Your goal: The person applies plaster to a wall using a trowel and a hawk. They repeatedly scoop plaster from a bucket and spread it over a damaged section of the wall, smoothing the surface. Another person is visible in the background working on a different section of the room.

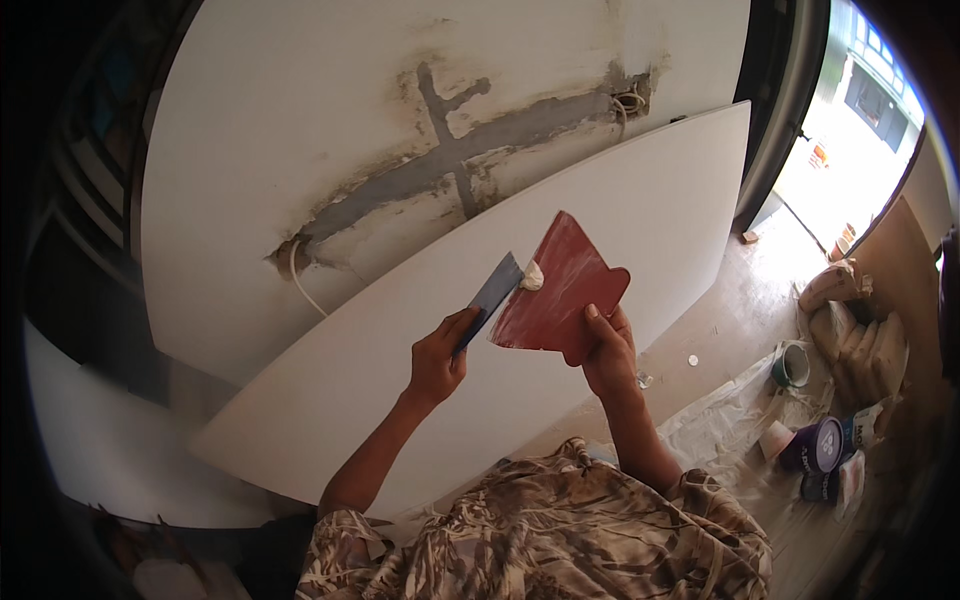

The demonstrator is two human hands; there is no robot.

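My left hand (438, 357) grips a blue putty knife (494, 292) whose blade tip touches a blob of white filler (532, 276). The filler sits on a red trowel-shaped board (560, 290), which my right hand (606, 350) holds from below by its lower edge. Both are raised in front of a white wall (300, 120). The wall carries a grey cross-shaped patched groove (450, 160) with a white cable (305, 290) hanging out at its left end.
A large white panel (650, 200) leans against the wall. On the floor at right lie plastic sheeting (720, 420), dark paint cans (815, 445), a small bucket (790, 365) and filled sacks (860, 340). A bright doorway (850, 120) opens at upper right.
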